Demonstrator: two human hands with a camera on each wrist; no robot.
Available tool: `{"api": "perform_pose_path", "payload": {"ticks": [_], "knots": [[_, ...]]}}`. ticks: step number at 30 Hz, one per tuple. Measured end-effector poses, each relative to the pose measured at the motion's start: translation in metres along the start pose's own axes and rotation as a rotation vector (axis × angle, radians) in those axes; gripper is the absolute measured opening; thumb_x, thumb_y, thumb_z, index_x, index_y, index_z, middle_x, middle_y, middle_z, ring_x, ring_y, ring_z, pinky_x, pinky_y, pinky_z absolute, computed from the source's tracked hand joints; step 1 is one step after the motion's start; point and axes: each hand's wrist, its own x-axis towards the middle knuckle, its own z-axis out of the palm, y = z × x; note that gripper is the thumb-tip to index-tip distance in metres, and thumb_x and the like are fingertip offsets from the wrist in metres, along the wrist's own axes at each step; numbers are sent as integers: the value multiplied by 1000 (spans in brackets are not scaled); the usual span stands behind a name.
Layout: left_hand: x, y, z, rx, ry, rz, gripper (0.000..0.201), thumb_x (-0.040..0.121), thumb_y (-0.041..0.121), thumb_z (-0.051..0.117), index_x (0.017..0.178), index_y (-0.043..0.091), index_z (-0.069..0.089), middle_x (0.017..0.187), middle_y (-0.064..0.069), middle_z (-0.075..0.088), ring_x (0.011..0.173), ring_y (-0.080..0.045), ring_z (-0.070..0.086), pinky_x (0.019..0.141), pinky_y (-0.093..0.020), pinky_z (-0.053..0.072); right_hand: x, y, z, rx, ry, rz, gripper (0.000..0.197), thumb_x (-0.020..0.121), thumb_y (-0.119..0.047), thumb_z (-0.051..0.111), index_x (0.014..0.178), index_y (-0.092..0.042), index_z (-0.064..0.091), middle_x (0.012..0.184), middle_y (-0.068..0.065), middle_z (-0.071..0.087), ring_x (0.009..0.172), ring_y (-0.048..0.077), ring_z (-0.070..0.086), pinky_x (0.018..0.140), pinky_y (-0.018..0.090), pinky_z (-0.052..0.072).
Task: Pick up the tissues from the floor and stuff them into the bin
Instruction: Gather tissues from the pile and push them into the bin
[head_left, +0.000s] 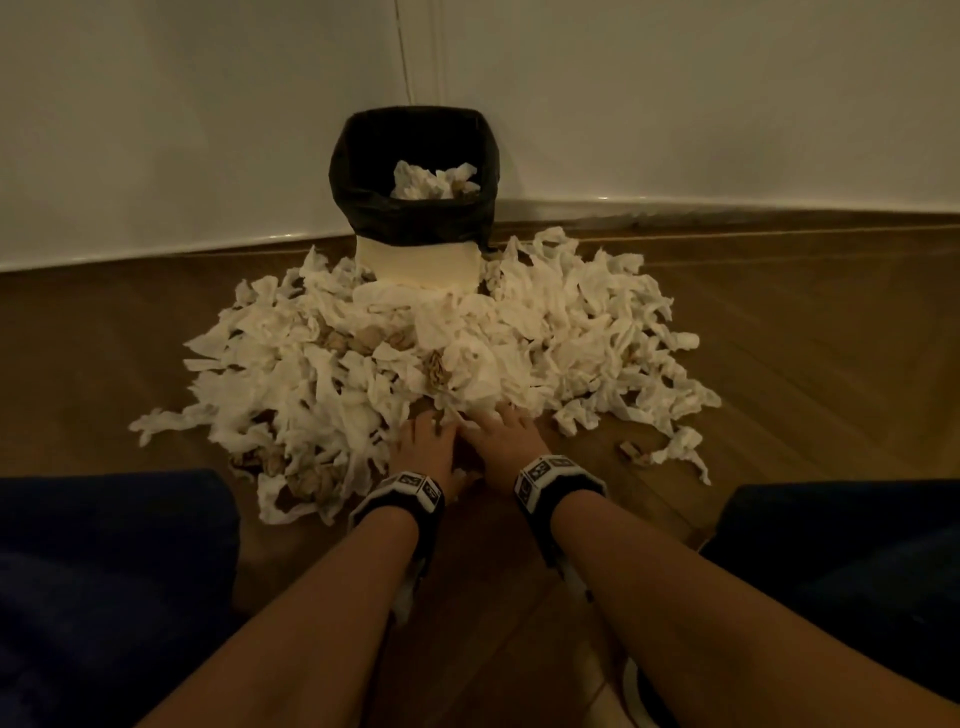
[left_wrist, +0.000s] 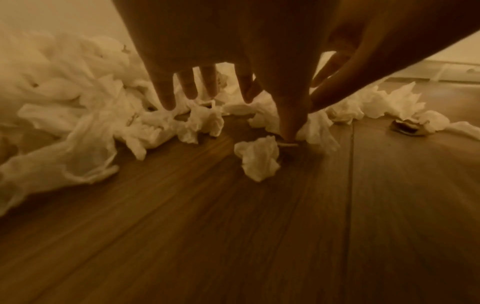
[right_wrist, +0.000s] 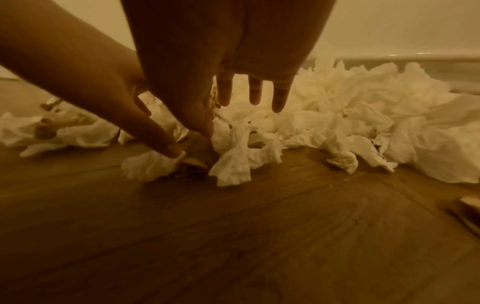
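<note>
Dozens of crumpled tissues (head_left: 415, 353) are heaping on the wooden floor (head_left: 779, 338) before the black-lined bin (head_left: 413, 202), visible only overhead. Wrist views are showing left hand (head_left: 423, 447) and right hand (head_left: 501, 441) with fingers spread, touching tissues.

Head looks down; wrists sit near floor (left_wrist: 259, 226), sharing tissues (head_left: 415, 338).

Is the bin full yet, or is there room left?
Room left. The bin holds a few tissues sitting well below its rim; the black liner's inner walls show above them.
</note>
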Motion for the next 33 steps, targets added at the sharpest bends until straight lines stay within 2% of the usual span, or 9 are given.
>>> {"api": "perform_pose_path", "payload": {"ticks": [4, 8, 11, 14, 17, 20, 24, 30, 33], "knots": [[-6, -5, 14, -35, -79, -59, 62, 91, 46, 44, 145, 33, 15, 155, -1, 9, 141, -32, 9, 113, -48, 22, -5, -3, 7, -99, -127, -30, 69, 95, -29, 47, 150, -31, 5, 158, -7, -4, 143, 36, -3, 111, 62, 14], [-15, -7, 20, 1, -52, -36, 50, 92, 42, 46, 138, 29, 30, 146, -6, 23, 134, -30, 24, 105, -43, 33, -12, -3, 8, -22, -163, 38, 57, 98, -24, 39, 149, -29, 15, 157, 0, -2, 141, 39, 6, 108, 59, 26], [-18, -2, 19, -16, -17, -21, 43, 93, 27, 48, 134, 22, 35, 141, -9, 26, 128, -30, 30, 100, -39, 39, -16, 0, 8, 9, -193, 46, 51, 98, -12, 36, 146, -21, 25, 154, 4, 8, 136, 40, 17, 105, 54, 35], [-17, 2, 18, -108, -25, -22, 52, 93, 26, 48, 140, 22, 26, 144, -11, 20, 130, -31, 30, 100, -40, 39, -17, 1, 14, 53, -176, 53, 49, 98, -11, 38, 145, -18, 28, 150, 8, 17, 133, 39, 25, 106, 51, 34], [-16, 1, 19, -166, -71, 33, 68, 91, 27, 52, 145, 38, 12, 145, -8, 15, 125, -34, 38, 94, -45, 44, -16, 0, 20, 100, -165, 43, 53, 95, -11, 46, 145, -17, 30, 150, 9, 19, 133, 38, 26, 108, 48, 34], [-14, 4, 18, -102, -109, 90, 75, 87, 21, 58, 142, 45, 13, 140, -6, 19, 115, -32, 47, 85, -44, 49, -10, -2, 21, 124, -156, 56, 47, 96, -10, 45, 142, -11, 37, 145, 14, 33, 127, 33, 41, 105, 39, 39], [-9, 11, 14, -38, -236, 53, 46, 93, 23, 47, 136, 22, 31, 134, -11, 27, 107, -33, 51, 83, -41, 46, -8, 1, 18, 358, -42, 183, 31, 93, -9, 47, 122, -5, 59, 125, 16, 57, 116, 29, 53, 96, 31, 41], [-5, 11, 14, -215, -233, -54, 29, 100, 16, 27, 124, 6, 39, 131, -17, 40, 114, -34, 49, 91, -41, 40, -7, 15, 22, 945, 166, 555, 28, 89, -10, 45, 110, -10, 64, 119, 12, 60, 100, 22, 56, 71, 24, 42], [-7, 10, 11, -432, -149, -144, 25, 100, 20, 28, 116, 3, 38, 113, -22, 55, 101, -33, 56, 76, -33, 38, -8, 19, 20, 1264, 145, 719, 35, 92, -13, 46, 125, -9, 58, 132, 15, 52, 114, 26, 51, 94, 34, 42]]}}
